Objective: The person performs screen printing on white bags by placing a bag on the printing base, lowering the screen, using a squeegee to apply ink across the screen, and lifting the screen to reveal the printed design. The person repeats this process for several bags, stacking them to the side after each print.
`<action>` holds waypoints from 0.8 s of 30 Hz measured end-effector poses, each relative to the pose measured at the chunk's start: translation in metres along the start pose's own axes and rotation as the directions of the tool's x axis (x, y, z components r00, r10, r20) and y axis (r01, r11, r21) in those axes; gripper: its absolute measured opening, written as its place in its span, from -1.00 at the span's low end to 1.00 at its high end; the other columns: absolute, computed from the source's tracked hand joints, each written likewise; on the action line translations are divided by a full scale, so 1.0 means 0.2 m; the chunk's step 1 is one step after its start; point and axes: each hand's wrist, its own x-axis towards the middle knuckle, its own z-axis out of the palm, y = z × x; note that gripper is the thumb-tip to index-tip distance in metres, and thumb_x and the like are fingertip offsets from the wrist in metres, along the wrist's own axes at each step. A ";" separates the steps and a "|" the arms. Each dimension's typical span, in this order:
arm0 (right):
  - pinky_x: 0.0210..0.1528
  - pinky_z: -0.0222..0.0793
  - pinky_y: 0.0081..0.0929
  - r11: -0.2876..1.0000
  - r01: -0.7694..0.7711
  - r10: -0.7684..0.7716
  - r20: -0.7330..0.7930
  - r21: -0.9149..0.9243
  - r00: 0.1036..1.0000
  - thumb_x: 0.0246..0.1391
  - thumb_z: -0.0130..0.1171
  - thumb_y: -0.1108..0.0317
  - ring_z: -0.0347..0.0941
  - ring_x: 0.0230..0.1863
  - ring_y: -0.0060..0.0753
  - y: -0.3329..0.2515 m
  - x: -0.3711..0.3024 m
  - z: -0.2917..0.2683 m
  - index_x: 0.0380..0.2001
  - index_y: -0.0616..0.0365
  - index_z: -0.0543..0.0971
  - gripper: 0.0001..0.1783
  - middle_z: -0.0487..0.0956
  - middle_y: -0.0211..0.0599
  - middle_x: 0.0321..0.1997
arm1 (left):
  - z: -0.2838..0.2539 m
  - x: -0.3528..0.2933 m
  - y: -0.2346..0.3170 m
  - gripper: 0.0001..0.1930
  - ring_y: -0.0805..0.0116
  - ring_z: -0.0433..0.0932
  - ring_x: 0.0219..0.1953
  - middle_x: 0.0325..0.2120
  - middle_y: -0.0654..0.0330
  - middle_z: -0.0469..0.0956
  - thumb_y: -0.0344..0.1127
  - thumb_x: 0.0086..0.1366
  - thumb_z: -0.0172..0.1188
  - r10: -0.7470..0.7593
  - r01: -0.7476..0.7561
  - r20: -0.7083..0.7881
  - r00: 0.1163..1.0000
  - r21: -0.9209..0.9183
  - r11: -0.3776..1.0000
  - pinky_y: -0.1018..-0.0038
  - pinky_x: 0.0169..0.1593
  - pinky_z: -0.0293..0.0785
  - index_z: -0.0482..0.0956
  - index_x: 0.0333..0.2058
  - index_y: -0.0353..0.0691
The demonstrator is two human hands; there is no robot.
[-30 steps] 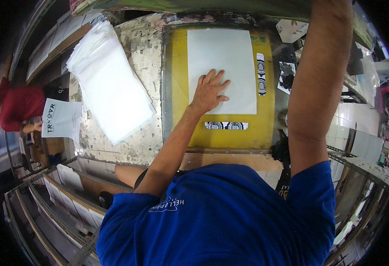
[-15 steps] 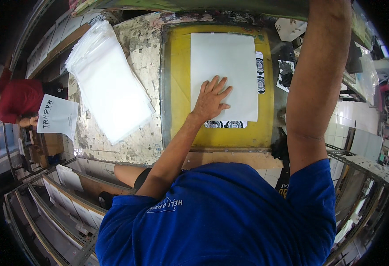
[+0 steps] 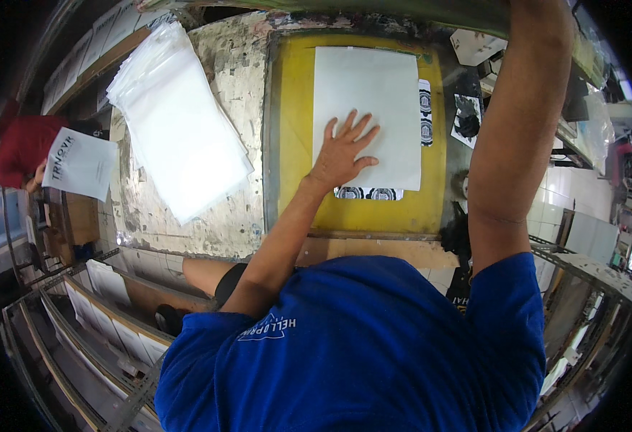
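Note:
My left hand (image 3: 343,153) lies flat with fingers spread on a white sheet (image 3: 366,86), which may be a plastic bag. It holds nothing. The sheet rests on a yellow board (image 3: 298,194). Printed pieces with round black emblems (image 3: 425,131) stick out from under the sheet's right and lower edges. My right arm (image 3: 521,129) reaches up past the top edge of the picture, so the right hand is out of sight. Left of the board, a fanned stack of translucent white plastic bags (image 3: 179,129) covers part of the table.
The table (image 3: 244,72) is paint-stained. At far left a person in a red top (image 3: 31,147) holds a white bag with dark print (image 3: 82,165). Metal racks (image 3: 78,331) with boards stand at lower left, and another rack (image 3: 589,281) at right. A black-smeared card (image 3: 467,119) lies beside the board.
My left hand stays on the sheet, its fingers spread slightly wider. The person at far left has tilted and raised the printed bag. The whole view has shifted a little.

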 end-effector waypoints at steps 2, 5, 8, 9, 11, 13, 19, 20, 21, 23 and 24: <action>-0.46 0.46 -0.51 0.981 -0.103 0.069 0.203 0.162 0.977 0.05 0.16 0.16 0.51 -0.54 -0.47 -0.07 0.01 -0.02 -0.08 0.26 0.72 -0.53 0.73 -0.15 -0.39 | -0.17 -0.01 0.03 -0.18 -0.04 0.21 0.42 0.33 0.02 0.35 0.05 0.20 0.38 -0.189 0.135 -0.254 0.948 -0.217 0.967 0.00 0.40 0.04 0.34 0.36 -0.16; -0.59 0.39 -0.58 0.942 -0.225 0.148 0.292 0.251 0.945 0.01 0.20 0.13 0.43 -0.64 -0.59 -0.16 -0.09 -0.05 -0.06 0.23 0.71 -0.50 0.71 -0.25 -0.48 | -0.45 -0.03 0.09 0.01 0.11 0.45 0.24 0.25 0.01 0.44 -0.17 0.07 0.53 -0.486 0.069 -0.505 0.713 -0.639 0.766 0.20 0.25 0.31 0.17 0.42 -0.31; -0.48 0.30 -0.34 0.998 -0.052 0.052 -0.009 0.027 0.999 -0.18 0.37 0.28 0.34 -0.55 -0.32 -0.20 -0.45 0.16 0.07 -0.09 0.69 -0.41 0.43 -0.32 -0.53 | -0.68 -0.11 0.13 0.29 0.17 0.50 0.18 0.22 0.05 0.41 -0.09 -0.04 0.65 -0.591 -0.385 -0.588 0.553 -0.809 0.445 0.26 0.23 0.43 -0.10 0.49 -0.35; -0.41 0.28 -0.25 0.998 -0.010 0.006 -0.068 -0.061 0.998 -0.22 0.42 0.30 0.34 -0.50 -0.22 -0.24 -0.57 0.27 0.10 -0.20 0.68 -0.34 0.36 -0.34 -0.53 | -0.75 -0.16 0.19 0.28 0.20 0.49 0.18 0.22 0.05 0.41 -0.12 -0.08 0.67 -0.640 -0.312 -0.557 0.529 -0.829 0.464 0.25 0.24 0.43 -0.03 0.46 -0.39; -0.37 0.31 -0.24 0.987 -0.101 0.108 0.047 -0.123 0.993 -0.15 0.41 0.20 0.41 -0.45 -0.20 -0.38 -0.74 0.30 0.11 -0.25 0.67 -0.39 0.43 -0.34 -0.48 | -0.79 -0.31 0.25 0.22 0.23 0.48 0.18 0.23 0.05 0.40 -0.19 -0.13 0.71 -0.750 -0.083 -0.373 0.546 -0.915 0.395 0.24 0.26 0.44 0.10 0.42 -0.43; -0.35 0.31 -0.22 0.981 -0.189 0.194 0.124 -0.051 0.973 -0.11 0.39 0.23 0.42 -0.42 -0.17 -0.42 -0.87 0.37 0.12 -0.23 0.66 -0.40 0.44 -0.30 -0.47 | -0.62 -0.57 0.19 0.14 0.24 0.47 0.19 0.25 0.04 0.38 -0.26 -0.15 0.71 -0.823 0.172 -0.134 0.551 -0.948 0.269 0.23 0.27 0.42 0.22 0.37 -0.44; -0.10 0.36 -0.23 0.886 -0.424 0.361 0.297 0.186 0.884 -0.17 0.41 0.42 0.41 -0.33 -0.07 -0.35 -1.34 0.83 0.18 -0.14 0.63 -0.29 0.41 -0.18 -0.44 | -0.20 -0.88 0.06 0.00 0.07 0.36 0.30 0.31 -0.05 0.35 -0.29 -0.23 0.68 -0.723 0.314 -0.283 0.630 -0.759 0.571 0.13 0.33 0.31 0.44 0.27 -0.31; -0.01 0.33 -0.20 0.895 -0.425 0.357 0.355 0.134 0.864 -0.17 0.41 0.42 0.43 -0.27 -0.06 -0.36 -1.38 0.87 0.22 -0.15 0.59 -0.26 0.42 -0.16 -0.40 | -0.19 -0.90 0.05 -0.03 0.05 0.34 0.30 0.32 -0.04 0.33 -0.24 -0.22 0.68 -0.676 0.403 -0.316 0.665 -0.611 0.682 0.13 0.33 0.28 0.46 0.25 -0.29; 0.07 0.30 -0.17 0.903 -0.421 0.354 0.412 0.083 0.840 -0.17 0.41 0.42 0.44 -0.21 -0.06 -0.37 -1.41 0.89 0.25 -0.15 0.56 -0.22 0.44 -0.15 -0.35 | -0.20 -0.91 0.03 -0.05 0.03 0.32 0.30 0.33 -0.04 0.31 -0.19 -0.21 0.67 -0.626 0.473 -0.337 0.703 -0.436 0.766 0.13 0.34 0.26 0.48 0.23 -0.27; 0.15 0.19 -0.07 0.901 -0.429 0.403 0.490 -0.066 0.773 -0.22 0.41 0.43 0.40 -0.08 -0.08 -0.40 -1.42 0.95 0.30 -0.17 0.50 -0.13 0.45 -0.16 -0.23 | -0.19 -0.91 0.02 -0.07 -0.15 0.18 0.35 0.35 -0.09 0.28 -0.09 -0.25 0.64 -0.600 0.526 -0.346 0.722 -0.290 0.800 0.03 0.39 0.08 0.54 0.21 -0.14; 0.19 0.13 -0.02 0.895 -0.424 0.431 0.522 -0.141 0.736 -0.25 0.41 0.44 0.38 -0.01 -0.10 -0.40 -1.43 0.98 0.32 -0.18 0.47 -0.09 0.45 -0.16 -0.17 | -0.19 -0.91 0.02 -0.08 -0.16 0.18 0.34 0.36 -0.09 0.27 -0.10 -0.25 0.64 -0.602 0.545 -0.342 0.721 -0.257 0.798 0.03 0.38 0.08 0.55 0.19 -0.16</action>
